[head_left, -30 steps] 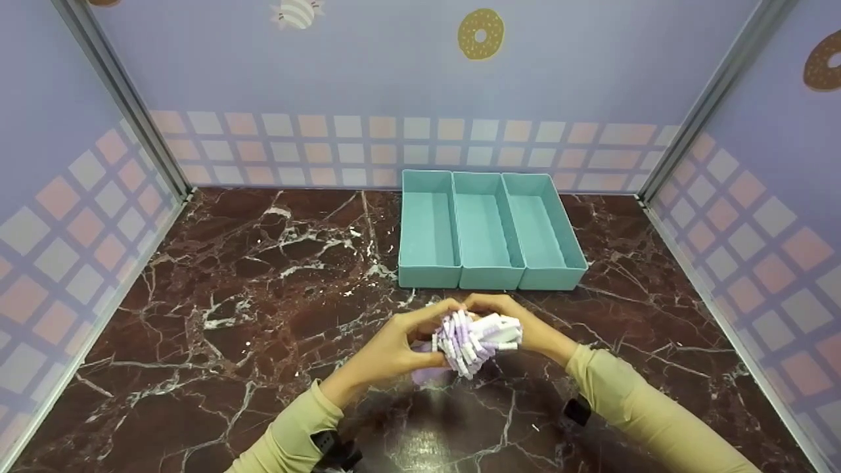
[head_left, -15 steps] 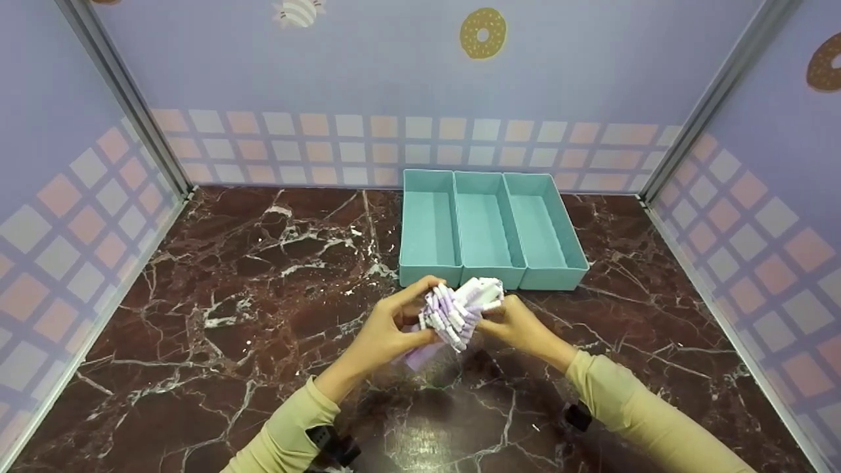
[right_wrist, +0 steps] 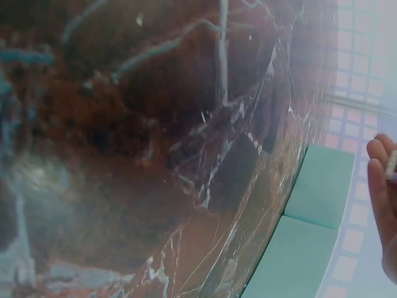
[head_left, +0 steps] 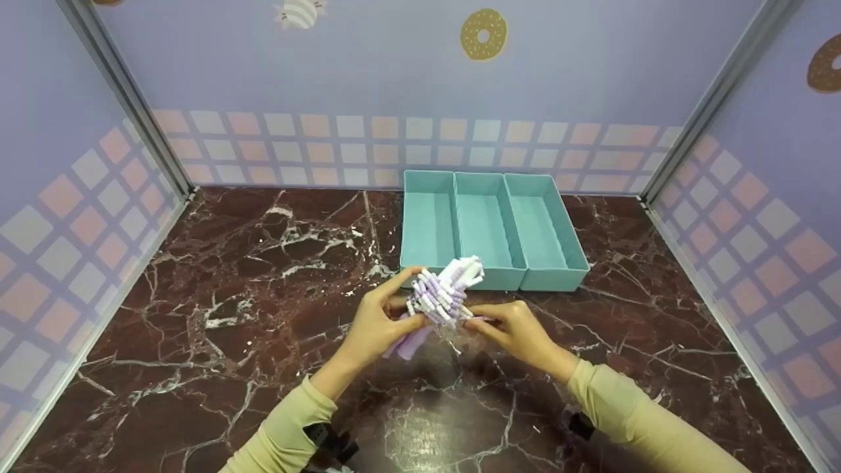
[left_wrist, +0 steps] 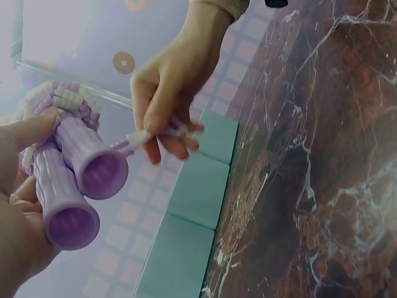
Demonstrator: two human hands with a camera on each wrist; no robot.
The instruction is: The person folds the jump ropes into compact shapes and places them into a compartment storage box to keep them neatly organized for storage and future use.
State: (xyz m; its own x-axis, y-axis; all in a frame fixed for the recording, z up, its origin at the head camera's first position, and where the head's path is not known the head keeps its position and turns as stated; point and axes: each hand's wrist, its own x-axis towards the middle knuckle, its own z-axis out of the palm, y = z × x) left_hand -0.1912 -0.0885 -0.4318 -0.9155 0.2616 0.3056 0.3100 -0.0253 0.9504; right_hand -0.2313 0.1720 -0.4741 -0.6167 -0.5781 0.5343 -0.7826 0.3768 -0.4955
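My left hand (head_left: 378,322) grips a bundled beaded jump rope (head_left: 441,294) with white and purple beads. In the left wrist view, its two purple handles (left_wrist: 94,158) lie side by side, hollow ends toward the camera. My right hand (head_left: 522,332) is at the bundle's right side. Its thumb and fingers pinch a short beaded stretch of the rope (left_wrist: 131,141), which leads away from the handles. In the right wrist view, only part of the left hand (right_wrist: 386,211) shows at the right edge, with a few beads by its fingers.
Three teal bins (head_left: 489,276) stand side by side on the dark marbled table (head_left: 295,295), just beyond the hands. The bundle's far end overlaps their front edge in the head view. Lilac patterned walls (head_left: 368,79) enclose the table at the back and sides.
The rope bundle has moved up and left, toward the bins. The right hand has gone from behind the bundle to its right side, now pinching a strand. The left hand keeps its grip.
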